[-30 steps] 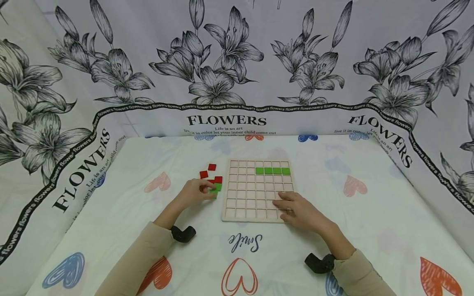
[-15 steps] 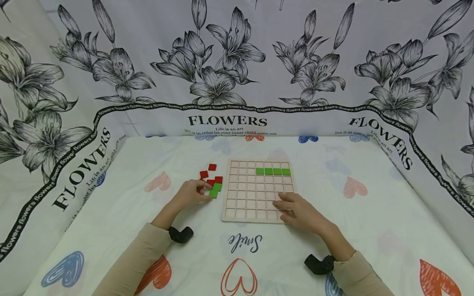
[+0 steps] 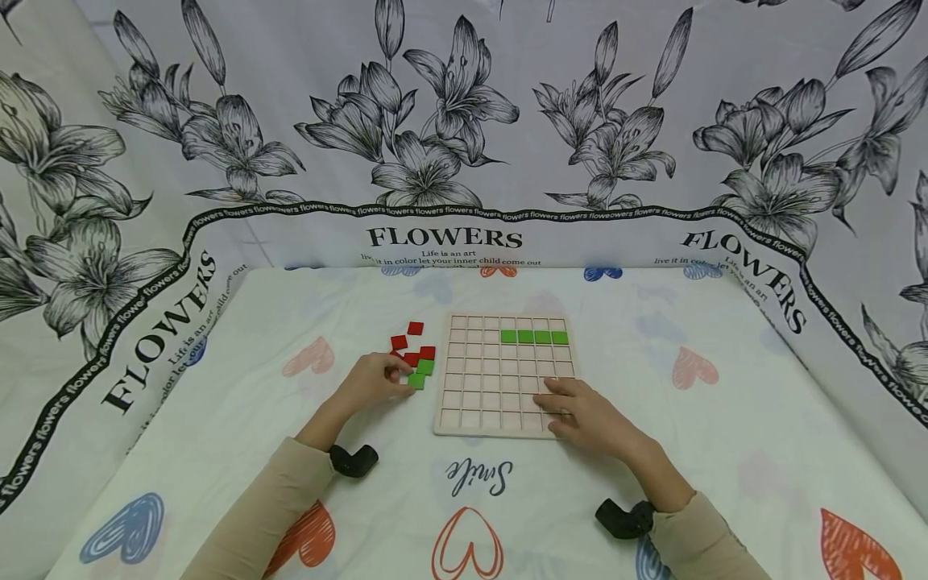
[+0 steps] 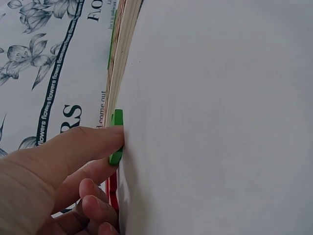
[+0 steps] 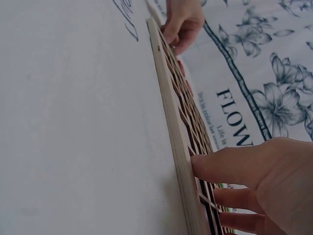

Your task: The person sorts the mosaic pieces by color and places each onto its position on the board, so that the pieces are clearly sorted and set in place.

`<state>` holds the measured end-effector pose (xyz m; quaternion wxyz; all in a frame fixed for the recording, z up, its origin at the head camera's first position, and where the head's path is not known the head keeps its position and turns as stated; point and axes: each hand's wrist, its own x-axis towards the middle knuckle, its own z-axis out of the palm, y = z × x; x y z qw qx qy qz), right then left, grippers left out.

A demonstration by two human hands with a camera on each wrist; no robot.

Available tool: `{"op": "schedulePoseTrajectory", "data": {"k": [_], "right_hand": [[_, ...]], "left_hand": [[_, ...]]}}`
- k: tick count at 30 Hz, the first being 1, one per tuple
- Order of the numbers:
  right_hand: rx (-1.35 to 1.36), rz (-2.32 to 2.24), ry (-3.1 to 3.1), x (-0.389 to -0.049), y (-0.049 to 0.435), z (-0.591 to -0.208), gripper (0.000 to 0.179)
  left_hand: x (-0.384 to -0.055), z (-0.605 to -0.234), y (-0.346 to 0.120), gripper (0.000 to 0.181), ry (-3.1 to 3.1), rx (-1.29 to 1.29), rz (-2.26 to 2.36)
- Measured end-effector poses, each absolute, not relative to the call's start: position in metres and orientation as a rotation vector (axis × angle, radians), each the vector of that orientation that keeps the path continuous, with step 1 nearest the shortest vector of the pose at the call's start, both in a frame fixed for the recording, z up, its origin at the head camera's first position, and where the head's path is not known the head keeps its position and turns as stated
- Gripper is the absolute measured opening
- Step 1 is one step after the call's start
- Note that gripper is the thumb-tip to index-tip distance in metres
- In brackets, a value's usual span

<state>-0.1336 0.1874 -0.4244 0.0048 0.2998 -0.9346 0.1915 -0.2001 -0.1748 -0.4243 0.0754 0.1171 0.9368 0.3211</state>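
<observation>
My left hand [image 3: 371,379] is left of the wooden grid board [image 3: 471,397], its thumb and forefinger pinching a small green square tile [image 3: 416,382]. In the left wrist view the thumb lies over that tile [image 4: 118,117]. A second green tile [image 3: 425,367] touches it on the far side, and several red tiles [image 3: 416,328] lie loosely beyond. My right hand [image 3: 590,412] rests on the board's near right corner with relaxed fingers, covering some cells. In the right wrist view its thumb touches the board's edge [image 5: 168,117].
Several green tiles [image 3: 535,337] sit side by side in the board's second row from the far edge, at the right. A white heart-printed cloth [image 3: 326,499] covers the table. Behind it hangs a flower-printed curtain [image 3: 551,185].
My left hand has shifted slightly toward the left, and the near green tile with it, showing more of the tile. The right hand has stayed on the board.
</observation>
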Motion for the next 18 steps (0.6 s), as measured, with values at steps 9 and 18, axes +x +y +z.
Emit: {"op": "schedulePoseTrajectory", "data": {"k": [9, 18], "right_hand": [[0.922, 0.616, -2.959, -0.1332, 0.1864, -0.4220, 0.039], [0.938, 0.606, -2.944, -0.1335, 0.1862, -0.4215, 0.040]], "left_hand": [[-0.1988, -0.4250, -0.1776, 0.021, 2.832, 0.372, 0.951], [-0.1972, -0.4215, -0.1762, 0.023, 2.826, 0.368, 0.939]]}}
